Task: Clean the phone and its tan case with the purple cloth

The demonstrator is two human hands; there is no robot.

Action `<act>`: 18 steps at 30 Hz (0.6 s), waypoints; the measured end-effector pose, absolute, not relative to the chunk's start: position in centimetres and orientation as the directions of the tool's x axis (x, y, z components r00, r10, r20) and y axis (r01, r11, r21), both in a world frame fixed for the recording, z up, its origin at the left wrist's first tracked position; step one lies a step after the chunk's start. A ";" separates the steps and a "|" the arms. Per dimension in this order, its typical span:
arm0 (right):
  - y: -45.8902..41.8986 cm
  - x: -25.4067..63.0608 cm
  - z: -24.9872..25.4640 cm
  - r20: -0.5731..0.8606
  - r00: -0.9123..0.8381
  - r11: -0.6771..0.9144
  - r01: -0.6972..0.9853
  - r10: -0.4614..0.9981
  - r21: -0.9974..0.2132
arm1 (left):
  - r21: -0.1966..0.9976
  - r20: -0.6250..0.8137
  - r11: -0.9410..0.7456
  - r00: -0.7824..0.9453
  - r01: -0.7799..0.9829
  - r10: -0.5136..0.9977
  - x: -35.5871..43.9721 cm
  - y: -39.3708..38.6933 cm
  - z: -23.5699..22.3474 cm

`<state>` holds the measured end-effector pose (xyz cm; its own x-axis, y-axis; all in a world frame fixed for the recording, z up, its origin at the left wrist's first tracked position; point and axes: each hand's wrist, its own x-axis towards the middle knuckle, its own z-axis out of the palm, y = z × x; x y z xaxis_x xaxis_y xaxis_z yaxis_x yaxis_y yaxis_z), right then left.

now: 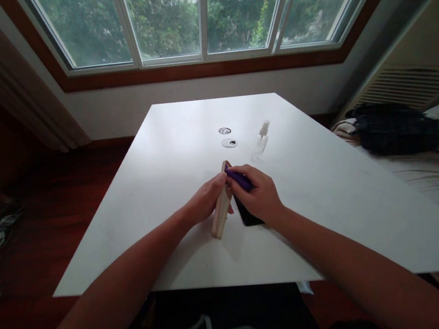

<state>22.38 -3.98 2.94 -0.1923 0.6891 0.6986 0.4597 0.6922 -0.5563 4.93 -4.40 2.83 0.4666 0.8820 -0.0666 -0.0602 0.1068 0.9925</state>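
Observation:
My left hand (207, 198) grips a flat beige phone-like slab (221, 208), held on edge and tilted over the white table (164, 183). My right hand (259, 193) is closed on a purple cloth (238, 179), pressed against the top of that slab. A dark flat object (247, 216) lies on the table under my right hand, partly hidden by it. Both hands meet near the middle of the table.
A small clear spray bottle (261, 139) stands beyond my hands. Two round cable-hole covers (229, 142) sit in the tabletop. A bed with a dark bag (396, 130) and a pillow is at the right. A window runs along the far wall.

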 end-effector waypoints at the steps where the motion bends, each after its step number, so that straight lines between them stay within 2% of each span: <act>1: -4.1 22.3 2.9 0.702 -0.224 0.712 0.444 0.676 -0.544 | 0.991 -0.066 0.113 0.458 -0.076 0.886 5.0 -4.2 2.8; 6: -5.1 22.1 3.1 0.711 -0.450 0.840 0.339 0.540 -0.424 | 0.954 -0.011 0.109 0.333 -0.278 0.943 5.1 -3.5 2.8; 12: -5.8 22.2 3.5 0.707 -0.616 0.938 0.219 0.347 -0.270 | 0.906 -0.105 0.182 0.214 -0.382 0.971 5.0 -3.6 4.0; 15: -5.7 22.2 3.3 0.712 -0.613 0.940 0.230 0.341 -0.253 | 0.901 -0.109 0.183 0.202 -0.394 0.973 5.0 -3.7 4.2; 18: -5.5 22.1 3.0 0.711 -0.567 0.908 0.309 0.415 -0.283 | 0.906 -0.091 0.174 0.223 -0.386 0.971 5.1 -3.7 3.9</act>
<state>22.07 -5.46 3.05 -0.5675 0.4153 0.7110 0.3094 0.9077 -0.2833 5.13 -3.67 3.91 0.2227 0.9706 -0.0912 -0.3856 0.1737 0.9062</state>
